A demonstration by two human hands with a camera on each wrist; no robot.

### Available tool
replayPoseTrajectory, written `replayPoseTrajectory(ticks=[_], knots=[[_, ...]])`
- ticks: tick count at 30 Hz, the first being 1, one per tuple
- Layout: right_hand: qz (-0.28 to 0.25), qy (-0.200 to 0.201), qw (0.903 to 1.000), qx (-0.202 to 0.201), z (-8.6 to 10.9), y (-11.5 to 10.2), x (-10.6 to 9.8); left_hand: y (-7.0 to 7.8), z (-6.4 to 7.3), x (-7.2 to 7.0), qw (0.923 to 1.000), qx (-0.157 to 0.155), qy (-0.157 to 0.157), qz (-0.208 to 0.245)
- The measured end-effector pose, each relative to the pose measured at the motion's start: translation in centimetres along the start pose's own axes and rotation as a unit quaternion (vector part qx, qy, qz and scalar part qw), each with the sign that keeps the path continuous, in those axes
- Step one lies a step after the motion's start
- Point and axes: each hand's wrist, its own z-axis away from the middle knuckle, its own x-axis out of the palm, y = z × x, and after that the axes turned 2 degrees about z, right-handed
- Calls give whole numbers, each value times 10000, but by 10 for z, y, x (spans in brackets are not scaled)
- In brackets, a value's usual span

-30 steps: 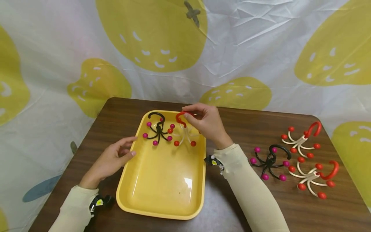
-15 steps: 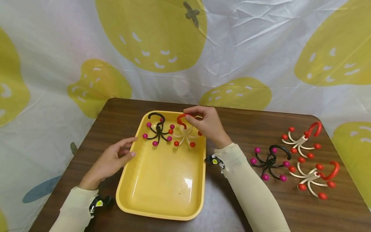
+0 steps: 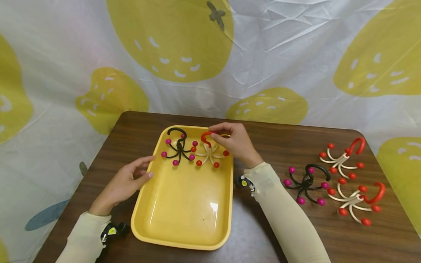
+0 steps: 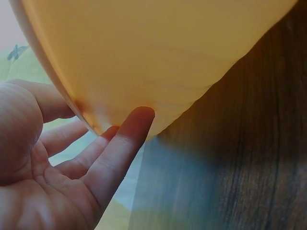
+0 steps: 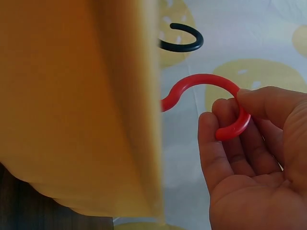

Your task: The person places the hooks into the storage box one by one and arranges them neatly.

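My right hand [image 3: 239, 143] pinches the red hook of a white multi-arm hanger [image 3: 208, 156] with red ball tips, at the far right corner of the yellow tray [image 3: 182, 204]. In the right wrist view, thumb and fingers hold the red hook [image 5: 206, 79] above the tray rim. Beside it in the tray sits a black hanger [image 3: 179, 148] with magenta balls. My left hand [image 3: 126, 180] holds the tray's left rim, the thumb over the edge and the fingers against the outer wall [image 4: 168, 57].
On the brown table [image 3: 269, 226] to the right lie another black hanger [image 3: 306, 182] and two white ones with red hooks, one farther back [image 3: 343, 159] and one nearer [image 3: 353, 199]. A fruit-print cloth [image 3: 260, 54] hangs behind the table.
My right hand has come down slightly with the white hanger, whose front balls now sit a little lower and farther left in the tray. My left hand has stayed at the rim.
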Motion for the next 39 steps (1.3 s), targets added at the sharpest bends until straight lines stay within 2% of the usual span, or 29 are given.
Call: replayPoseTrajectory(ticks=[10, 17, 22, 39], knots=[[15, -12, 10000, 27, 1, 1, -1, 1, 1, 0, 10000, -37, 3, -19], [-187, 15, 9997, 133, 3, -3, -3, 2, 1, 2, 10000, -60, 5, 19], [-365, 45, 9993, 54, 3, -5, -5, 4, 1, 3, 10000, -67, -5, -4], [-354, 273, 9988, -192, 17, -25, -25, 4, -3, 1, 9999, 6, -105, -123]])
